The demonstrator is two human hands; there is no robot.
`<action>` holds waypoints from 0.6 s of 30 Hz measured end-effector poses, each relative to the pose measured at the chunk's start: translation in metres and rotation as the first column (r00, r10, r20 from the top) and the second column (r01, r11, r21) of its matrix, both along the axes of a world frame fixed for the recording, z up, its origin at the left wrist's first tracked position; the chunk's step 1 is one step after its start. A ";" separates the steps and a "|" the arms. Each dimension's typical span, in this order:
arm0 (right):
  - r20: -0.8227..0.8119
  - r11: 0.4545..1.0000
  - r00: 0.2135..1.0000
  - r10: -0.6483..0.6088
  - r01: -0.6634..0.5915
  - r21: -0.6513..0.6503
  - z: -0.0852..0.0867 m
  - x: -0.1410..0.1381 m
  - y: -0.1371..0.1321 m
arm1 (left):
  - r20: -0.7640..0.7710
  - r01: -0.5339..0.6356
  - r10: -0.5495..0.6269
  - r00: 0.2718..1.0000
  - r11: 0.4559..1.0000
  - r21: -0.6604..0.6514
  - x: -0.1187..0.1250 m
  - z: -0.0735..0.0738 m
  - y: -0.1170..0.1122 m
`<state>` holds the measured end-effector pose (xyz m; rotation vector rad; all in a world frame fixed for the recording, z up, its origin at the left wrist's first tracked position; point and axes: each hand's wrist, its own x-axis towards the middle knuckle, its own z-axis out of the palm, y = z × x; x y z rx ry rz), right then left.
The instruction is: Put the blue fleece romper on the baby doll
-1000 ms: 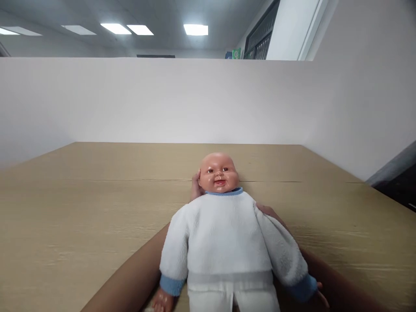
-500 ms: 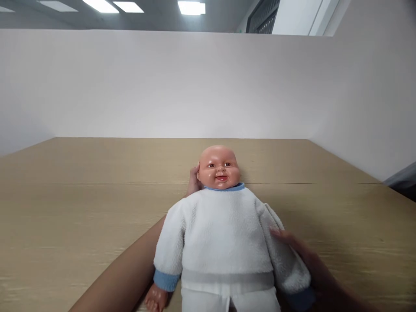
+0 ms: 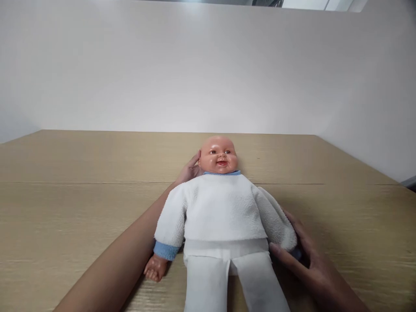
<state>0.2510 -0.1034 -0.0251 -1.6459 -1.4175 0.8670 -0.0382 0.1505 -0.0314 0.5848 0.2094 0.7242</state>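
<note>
A baby doll (image 3: 221, 208) in a white fleece top with blue cuffs and white trousers lies face up on the wooden table (image 3: 74, 203). My left hand (image 3: 190, 171) is tucked under the doll's head and neck, with only some fingers showing beside the head. My right hand (image 3: 303, 255) is wrapped around the end of the doll's left sleeve (image 3: 276, 221), thumb on the near side, fingers on the far side. The doll's bare right hand (image 3: 155, 269) rests on the table against my left forearm.
White partition walls (image 3: 195, 73) close off the table at the back and along the right side. The table's light wood surface stretches to the left and right of the doll.
The view has tilted down, so the doll's legs now show. My right hand has slid from the doll's shoulder down to the sleeve's cuff and closed on it.
</note>
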 end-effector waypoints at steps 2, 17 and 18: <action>0.049 0.999 0.999 0.005 -0.004 -0.037 -0.001 0.001 0.000 | -0.013 0.007 -0.006 1.000 1.000 0.026 -0.002 0.002 0.002; 0.121 1.000 0.992 0.023 -0.022 -0.002 -0.011 0.006 -0.004 | -0.131 -0.029 0.030 0.991 1.000 0.009 -0.003 -0.005 0.005; 0.122 1.000 0.992 0.018 -0.019 0.004 -0.012 0.006 -0.004 | -0.130 -0.032 0.034 0.991 0.999 0.014 -0.003 -0.007 0.006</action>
